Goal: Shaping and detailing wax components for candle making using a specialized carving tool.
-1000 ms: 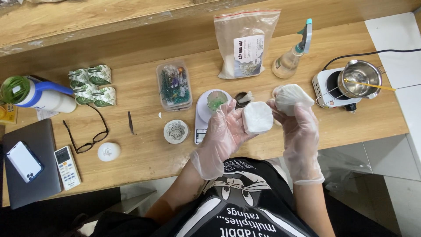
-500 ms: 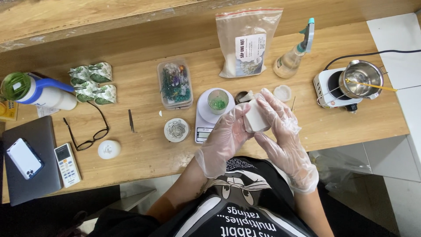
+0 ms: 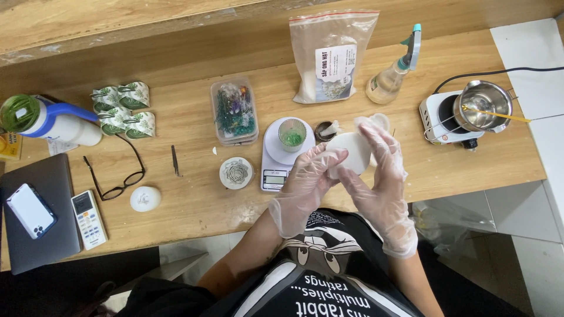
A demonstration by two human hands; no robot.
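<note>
White round mould [image 3: 351,154], rubbery-looking, sits between both gloved hands at centre frame, held up clear of the wooden table [image 3: 194,202]. Left hand [image 3: 305,185] cups it from below and the left, fingers curled onto its edge. Right hand [image 3: 379,176] lies against its right side, fingers stretched up over the rim and pressing. Both grips are closed on the mould. Whether anything is inside it cannot be told; only the pale outer face shows.

Judged state of work: a finished white cast [image 3: 145,199] lies lower left of centre, and a grey dish with a flower-shaped piece [image 3: 236,174] sits just left of the small scale [image 3: 276,158], so some pieces look already made. The mould in hand reads as being flexed or handled between pours; no new piece shows coming out of it yet.

Still set out, upper right: steel pot [image 3: 482,104] on a white hotplate [image 3: 437,114], stick resting across the pot. Contents not visible. Green cup [image 3: 292,134] stands on the scale. Bag of pale granules [image 3: 330,56] leans at top centre, spray bottle [image 3: 395,73] beside it. Clear box of dried flowers [image 3: 235,111] left of the scale. Spectacles [image 3: 120,185], tweezers [image 3: 175,162], remote and phone lie far left, well apart from the hands.
</note>
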